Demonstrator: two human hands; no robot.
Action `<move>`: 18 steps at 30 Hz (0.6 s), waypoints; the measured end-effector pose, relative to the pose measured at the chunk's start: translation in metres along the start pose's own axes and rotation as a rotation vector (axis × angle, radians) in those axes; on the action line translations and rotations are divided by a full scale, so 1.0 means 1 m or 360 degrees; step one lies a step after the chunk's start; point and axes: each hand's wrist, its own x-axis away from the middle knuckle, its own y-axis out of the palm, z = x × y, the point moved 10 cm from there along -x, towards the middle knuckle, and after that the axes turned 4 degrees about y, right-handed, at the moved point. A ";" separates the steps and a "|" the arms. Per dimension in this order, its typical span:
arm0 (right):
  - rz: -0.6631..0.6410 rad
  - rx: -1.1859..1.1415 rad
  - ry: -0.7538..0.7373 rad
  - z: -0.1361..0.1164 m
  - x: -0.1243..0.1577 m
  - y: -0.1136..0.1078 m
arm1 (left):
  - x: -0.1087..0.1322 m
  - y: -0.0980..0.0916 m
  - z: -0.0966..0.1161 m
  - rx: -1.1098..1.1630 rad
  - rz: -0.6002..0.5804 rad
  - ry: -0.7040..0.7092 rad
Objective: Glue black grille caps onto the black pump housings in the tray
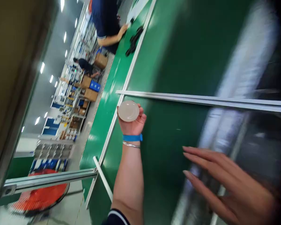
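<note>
In the middle of the head view, my left hand (140, 118) is turned palm up, with a blue band and a silvery bracelet at its wrist. It holds a round, pale, translucent disc (128, 111), shaped like a shallow dish, with fingers curled at its right edge. Under that arm lies the green work surface (164, 162). My right hand (227, 184), at the lower right, is blurred, its fingers stretched out and nothing visible in them. Beside it runs a blurred, shiny whitish strip (213, 128).
The view is tilted. White rails (201, 99) cross the green surface, and a metal bar (51, 177) juts out at left. A red fan (41, 193) stands below. A co-worker's arm (112, 39) rests near a black object (134, 41). Behind are cartons (91, 94) and another person.
</note>
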 end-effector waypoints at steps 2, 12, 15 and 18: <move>0.0108 0.0158 -0.0174 -0.049 0.045 -0.056 | 0.068 0.075 -0.025 0.0300 -0.0229 -0.0201; 0.0678 0.0624 0.0367 -0.199 0.275 -0.353 | 0.480 0.323 -0.083 0.0423 -0.1172 -0.1224; 0.0812 0.0741 0.0467 -0.238 0.350 -0.440 | 0.600 0.370 -0.101 0.0192 -0.1355 -0.1335; 0.0895 0.0942 0.0415 -0.272 0.445 -0.526 | 0.732 0.422 -0.119 -0.0048 -0.1526 -0.1249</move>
